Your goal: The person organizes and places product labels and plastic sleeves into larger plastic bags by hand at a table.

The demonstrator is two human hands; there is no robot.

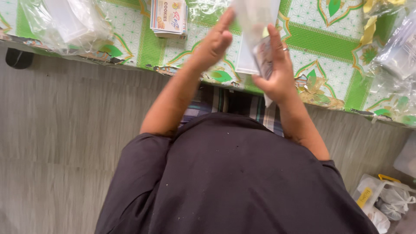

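Observation:
My right hand [276, 69] is closed around a clear plastic pouch [255, 19] with a small printed card or packet inside it, held upright over the table's near edge. My left hand [214, 41] is raised beside it, fingers straight and together, palm turned toward the pouch, just apart from it or brushing its side. A ring shows on my right hand. The pouch is blurred, so its contents are hard to make out.
A green and white patterned tablecloth [320, 41] covers the table. A stack of printed cards [169, 17] lies at the back. Clear plastic bags [65, 24] sit at the left and clear bags [396, 56] at the right. A white bag [383, 201] rests on the floor at lower right.

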